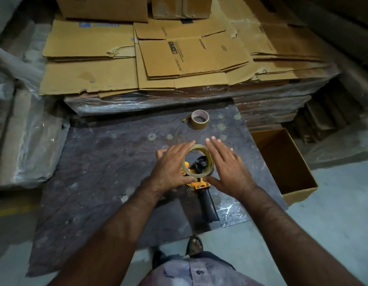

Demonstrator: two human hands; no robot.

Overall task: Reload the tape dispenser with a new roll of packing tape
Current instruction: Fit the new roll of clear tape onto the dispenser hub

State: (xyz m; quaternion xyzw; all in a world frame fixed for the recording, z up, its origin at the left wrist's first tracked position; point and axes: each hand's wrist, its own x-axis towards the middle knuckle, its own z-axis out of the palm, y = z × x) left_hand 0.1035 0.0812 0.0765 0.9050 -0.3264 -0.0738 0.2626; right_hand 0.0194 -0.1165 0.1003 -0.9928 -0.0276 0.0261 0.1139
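A yellow tape dispenser [199, 184] with a black handle [208, 207] lies on a dark sheet [108, 162] on the floor. Just above its black hub [201, 163] is a thin, nearly used-up tape ring [210, 159], held between both hands. My left hand [170, 168] presses on the ring's left side, thumb under its near edge. My right hand [226, 166] presses on the right side with fingers spread flat. A fuller brown tape roll [200, 119] stands further away on the sheet, with a loose tail to its left.
Flattened cardboard boxes [179, 58] are stacked on a wrapped pallet behind the sheet. An open cardboard box [298, 191] stands at the right. Plastic-wrapped bundles [24, 131] lie at the left. My sandalled foot [194, 245] is at the sheet's near edge.
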